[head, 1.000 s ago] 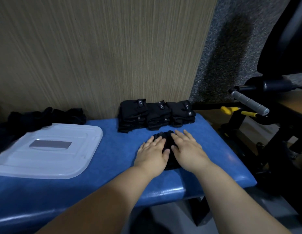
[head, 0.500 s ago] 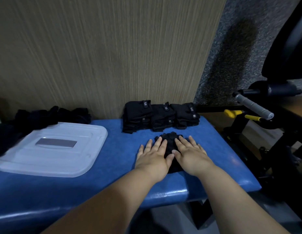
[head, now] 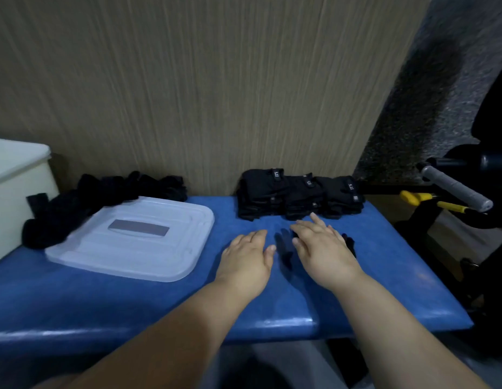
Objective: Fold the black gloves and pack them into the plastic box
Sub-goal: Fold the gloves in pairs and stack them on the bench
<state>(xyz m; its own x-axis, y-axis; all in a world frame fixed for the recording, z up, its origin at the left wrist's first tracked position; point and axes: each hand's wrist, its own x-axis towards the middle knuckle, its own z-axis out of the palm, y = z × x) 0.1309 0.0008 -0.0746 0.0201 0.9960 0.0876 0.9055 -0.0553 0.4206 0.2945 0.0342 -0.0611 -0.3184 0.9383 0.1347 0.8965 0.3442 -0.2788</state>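
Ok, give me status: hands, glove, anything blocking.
Left hand open, flat on bench. Right hand open, flat on black glove. Folded stacks behind; lid lying left, box far left. Nothing blocking.

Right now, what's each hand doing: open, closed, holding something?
Left hand: open, fingers straight, palm down on the blue bench, holding nothing.
Right hand: open, fingers straight, lying flat on the black glove.

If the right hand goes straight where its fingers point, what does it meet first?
Probably the stacked folded gloves, just ahead of the right hand; depth is unclear.
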